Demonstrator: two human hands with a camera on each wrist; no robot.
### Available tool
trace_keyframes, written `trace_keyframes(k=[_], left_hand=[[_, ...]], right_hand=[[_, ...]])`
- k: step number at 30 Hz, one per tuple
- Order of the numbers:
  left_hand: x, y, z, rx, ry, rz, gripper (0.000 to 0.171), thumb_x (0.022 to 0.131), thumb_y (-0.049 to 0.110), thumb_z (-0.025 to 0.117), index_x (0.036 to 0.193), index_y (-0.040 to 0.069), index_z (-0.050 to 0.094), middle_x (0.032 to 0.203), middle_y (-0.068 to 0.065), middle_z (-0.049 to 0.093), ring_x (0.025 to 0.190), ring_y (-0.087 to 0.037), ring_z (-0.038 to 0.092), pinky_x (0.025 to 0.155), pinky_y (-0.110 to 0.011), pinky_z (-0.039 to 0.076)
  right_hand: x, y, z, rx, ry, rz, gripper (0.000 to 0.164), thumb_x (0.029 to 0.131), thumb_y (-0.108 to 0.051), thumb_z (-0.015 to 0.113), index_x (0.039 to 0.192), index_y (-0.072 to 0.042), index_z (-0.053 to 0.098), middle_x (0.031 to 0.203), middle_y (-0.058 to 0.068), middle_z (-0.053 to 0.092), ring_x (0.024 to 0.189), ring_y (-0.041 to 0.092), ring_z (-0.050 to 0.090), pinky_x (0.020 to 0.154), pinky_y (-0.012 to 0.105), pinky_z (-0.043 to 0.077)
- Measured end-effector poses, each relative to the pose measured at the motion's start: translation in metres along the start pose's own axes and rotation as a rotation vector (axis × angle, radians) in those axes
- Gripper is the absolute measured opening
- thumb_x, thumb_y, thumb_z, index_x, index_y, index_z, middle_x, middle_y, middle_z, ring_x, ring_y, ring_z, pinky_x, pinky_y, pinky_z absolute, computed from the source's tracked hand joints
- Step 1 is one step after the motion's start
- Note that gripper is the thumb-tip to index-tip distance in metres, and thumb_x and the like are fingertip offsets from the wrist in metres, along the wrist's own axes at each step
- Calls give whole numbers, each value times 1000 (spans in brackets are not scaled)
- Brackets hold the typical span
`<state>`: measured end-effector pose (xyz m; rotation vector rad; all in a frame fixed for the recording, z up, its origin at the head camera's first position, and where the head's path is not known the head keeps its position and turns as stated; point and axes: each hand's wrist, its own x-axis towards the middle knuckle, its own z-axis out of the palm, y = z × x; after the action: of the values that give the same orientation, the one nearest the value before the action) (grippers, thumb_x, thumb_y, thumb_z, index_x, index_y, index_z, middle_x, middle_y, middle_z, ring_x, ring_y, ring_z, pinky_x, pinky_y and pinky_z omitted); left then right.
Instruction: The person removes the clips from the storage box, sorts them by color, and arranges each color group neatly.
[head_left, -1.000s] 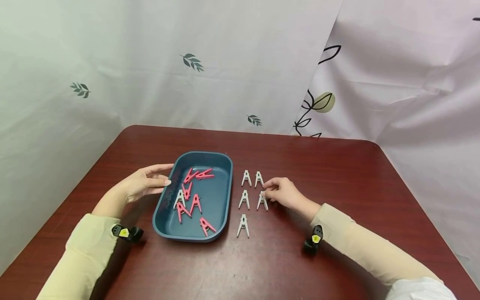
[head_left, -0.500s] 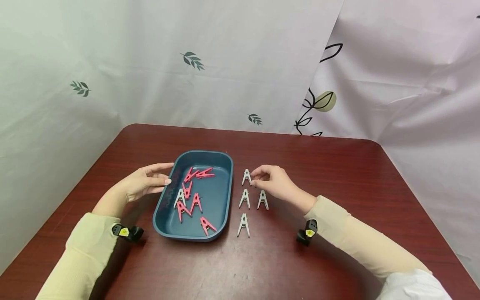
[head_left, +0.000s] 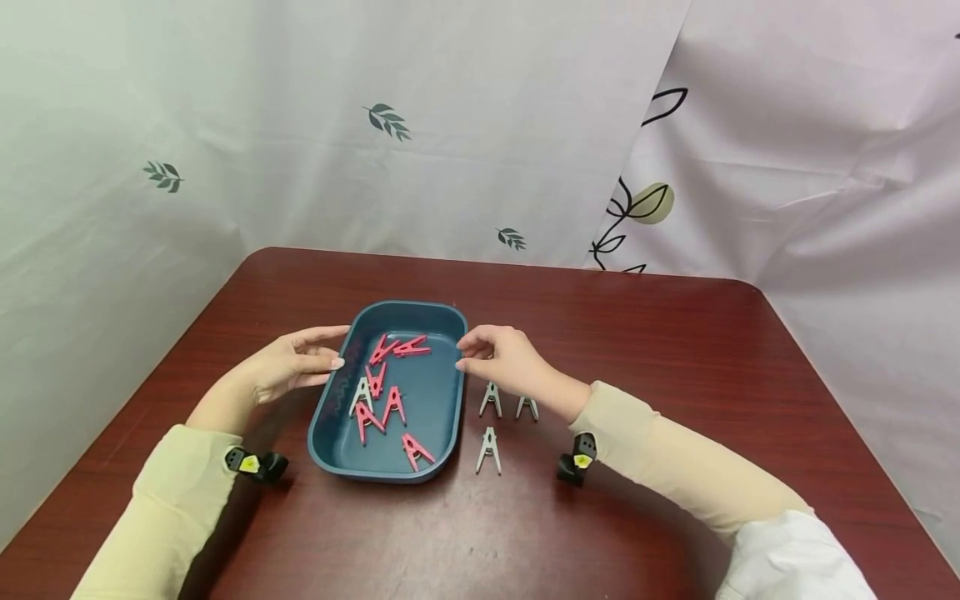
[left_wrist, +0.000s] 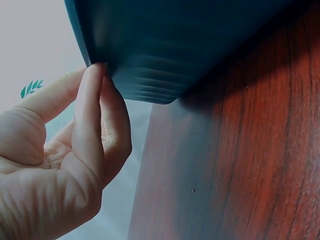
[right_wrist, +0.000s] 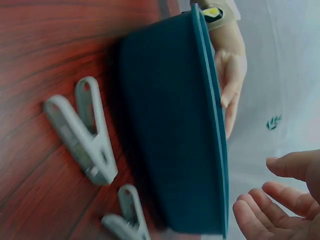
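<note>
My left hand (head_left: 288, 367) pinches the left rim of a dark blue plastic box (head_left: 375, 473), the thumb over the edge. Several red clothespins (head_left: 393, 406) and one white clothespin (head_left: 362, 396) lie inside. My right hand (head_left: 506, 358) hovers by the box's right rim. Its thumb and fingers stand apart in the right wrist view, where the hand (right_wrist: 285, 205) holds nothing. White clothespins (head_left: 488, 451) lie on the table right of the box; the right hand hides the farther ones in the head view.
The dark red wooden table (head_left: 637, 350) has a pale patterned curtain (head_left: 450, 150) behind it and at its sides. Each wrist wears a black camera (head_left: 577, 460) on a strap.
My right hand has moved left from the right-hand white clothespins to the box's right rim, leaving one clothespin it was touching on the table. The left hand and box stay in place.
</note>
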<state>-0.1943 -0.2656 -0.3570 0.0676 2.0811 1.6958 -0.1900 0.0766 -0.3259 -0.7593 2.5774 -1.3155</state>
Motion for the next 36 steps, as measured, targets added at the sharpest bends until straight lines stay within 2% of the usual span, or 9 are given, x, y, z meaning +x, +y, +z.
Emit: trace_keyframes(k=[8,13,21,24,28,30,36], left_hand=[[1,0,0,5,-2,-1,73,90,13,65,150,4,24,102,-2,67,93,-13,67,82,-29,56],[2,0,0,14,-2,-6,73,90,14,65,150,4,23,102,-2,67,93,-12,67,82,-29,56],[3,0,-1,21,-10,-11,73,91,15,64,150,4,23,102,-1,67,92,-12,67,82,-28,55],[1,1,-1,16,-12,-9,72,91,15,64,150,3,23,101,-1,68,92,-12,67,82,-28,55],[1,2,0,3,-15,-6,72,91,14,64,150,3,23,102,0,68,93,-13,68,82,-28,55],[1,1,0,-4,-17,-6,72,91,13,63,149,3,22,102,0,68,94,-13,68,82,-28,55],[1,0,0,-9,-21,-5,71,92,12,63,149,3,22,102,2,68,94,-13,68,82,-28,55]], right_hand=[[15,-21,15,35,-85,47,23,85,-12,70,106,-4,68,98,9,69,86,15,64,70,20,52],[26,-33,27,134,-142,121,23,86,-13,69,107,-4,68,97,8,69,86,24,66,68,21,53],[41,-53,47,348,-195,258,21,88,-7,65,107,2,66,100,15,68,93,29,67,78,33,57],[45,-57,55,389,-199,273,18,88,-4,64,104,3,67,101,18,68,100,37,64,80,38,57],[51,-60,66,408,-214,303,20,88,-1,63,107,5,64,103,19,67,101,36,65,83,42,55],[54,-62,71,421,-224,337,23,89,1,61,112,7,62,106,20,66,99,34,66,84,43,55],[65,-65,83,465,-226,439,28,90,7,56,118,9,59,106,22,64,76,24,63,81,40,56]])
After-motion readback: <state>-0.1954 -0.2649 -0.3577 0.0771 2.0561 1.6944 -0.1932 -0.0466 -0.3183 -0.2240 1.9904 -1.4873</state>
